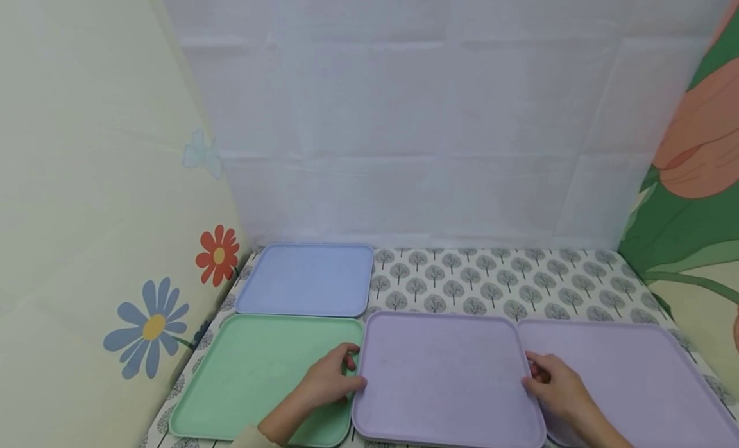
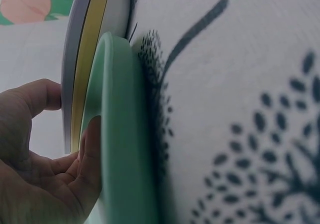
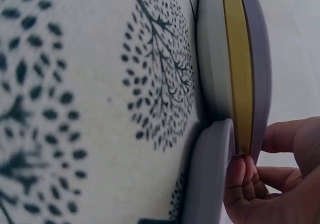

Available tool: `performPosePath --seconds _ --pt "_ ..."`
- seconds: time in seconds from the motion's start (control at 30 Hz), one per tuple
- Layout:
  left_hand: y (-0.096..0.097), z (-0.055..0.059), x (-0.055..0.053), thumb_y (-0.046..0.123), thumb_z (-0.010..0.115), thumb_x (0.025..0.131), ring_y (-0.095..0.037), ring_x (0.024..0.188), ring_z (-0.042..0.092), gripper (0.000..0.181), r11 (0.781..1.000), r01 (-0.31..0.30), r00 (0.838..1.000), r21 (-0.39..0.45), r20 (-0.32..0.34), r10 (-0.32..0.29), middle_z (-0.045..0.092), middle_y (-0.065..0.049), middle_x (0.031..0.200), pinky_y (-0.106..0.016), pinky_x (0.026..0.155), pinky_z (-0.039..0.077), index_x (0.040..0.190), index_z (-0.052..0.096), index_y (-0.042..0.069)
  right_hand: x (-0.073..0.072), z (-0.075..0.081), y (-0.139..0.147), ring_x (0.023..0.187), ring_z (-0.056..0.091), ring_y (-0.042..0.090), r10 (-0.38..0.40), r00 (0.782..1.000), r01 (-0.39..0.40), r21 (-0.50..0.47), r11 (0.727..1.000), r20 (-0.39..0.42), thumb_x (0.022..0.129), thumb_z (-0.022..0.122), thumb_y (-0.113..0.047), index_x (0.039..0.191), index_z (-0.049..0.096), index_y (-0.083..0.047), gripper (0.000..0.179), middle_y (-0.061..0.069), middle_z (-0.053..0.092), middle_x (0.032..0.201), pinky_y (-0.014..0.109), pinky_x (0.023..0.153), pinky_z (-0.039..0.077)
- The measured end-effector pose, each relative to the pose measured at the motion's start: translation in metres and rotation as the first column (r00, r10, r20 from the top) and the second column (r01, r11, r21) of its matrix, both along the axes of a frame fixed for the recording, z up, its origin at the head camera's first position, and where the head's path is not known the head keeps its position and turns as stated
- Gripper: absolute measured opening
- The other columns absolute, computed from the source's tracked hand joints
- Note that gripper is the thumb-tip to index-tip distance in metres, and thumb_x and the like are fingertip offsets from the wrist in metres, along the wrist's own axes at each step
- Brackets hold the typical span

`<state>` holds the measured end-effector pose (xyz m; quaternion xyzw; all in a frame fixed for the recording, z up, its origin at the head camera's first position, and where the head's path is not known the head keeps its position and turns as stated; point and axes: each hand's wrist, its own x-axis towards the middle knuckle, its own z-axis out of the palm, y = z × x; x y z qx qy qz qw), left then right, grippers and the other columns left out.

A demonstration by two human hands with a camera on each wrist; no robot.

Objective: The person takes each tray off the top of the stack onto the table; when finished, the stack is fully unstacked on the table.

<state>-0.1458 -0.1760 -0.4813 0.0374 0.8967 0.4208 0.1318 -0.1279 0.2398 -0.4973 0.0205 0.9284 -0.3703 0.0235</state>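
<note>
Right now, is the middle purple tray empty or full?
Empty: the head view shows the middle purple tray with only bare surface between the left hand and right hand.

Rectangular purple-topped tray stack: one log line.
left hand: holds left edge; right hand: holds right edge; stack: between rectangular green tray and rectangular purple tray; yellow tray: under purple top

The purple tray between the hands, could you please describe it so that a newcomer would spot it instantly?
On the tree-print tablecloth, look to the near row. The purple tray sits in the middle, between a green tray and another purple tray. Unlike both, it is gripped by the left hand and right hand, above a yellow layer.
</note>
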Motion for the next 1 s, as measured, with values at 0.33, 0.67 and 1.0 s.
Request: performPosePath --seconds 0.33,0.67,1.0 --pt "0.0 -0.001 0.0 0.016 0.079 0.075 -0.015 0.062 0.058 0.067 1.0 0.005 1.0 -0.001 -0.003 -0.005 0.057 -0.006 0.097 -0.031 0.053 0.055 0.133 0.052 -0.004 0.002 0.01 0.001 0.09 0.065 0.017 -0.023 0.999 0.024 -0.065 0.998 0.025 0.085 0.074 -0.008 0.135 0.056 0.011 0.056 0.01 0.071 0.102 0.025 0.076 0.054" --pt "-0.001 -0.001 0.0 0.017 0.079 0.075 -0.014 0.062 0.058 0.067 1.0 0.017 1.0 -0.001 -0.016 -0.017 0.057 -0.005 0.097 -0.03 0.053 0.054 0.133 0.053 -0.004 -0.003 0.012 0.012 0.096 0.07 0.023 0.01 0.951 0.156 -0.508 0.847 0.308 0.093 0.068 -0.01 0.15 0.034 0.011 0.07 0.024 0.066 0.123 0.041 0.083 0.06" --pt "-0.002 0.0 0.0 0.017 0.079 0.075 -0.015 0.062 0.058 0.068 1.0 0.018 1.0 0.012 -0.002 -0.018 0.057 -0.006 0.098 -0.031 0.054 0.055 0.134 0.052 -0.005 -0.009 0.004 0.03 0.105 0.069 0.023 0.259 0.886 0.118 -0.727 0.677 0.385 0.097 0.064 -0.014 0.154 0.011 0.012 0.081 0.013 0.067 0.126 0.045 0.092 0.057"
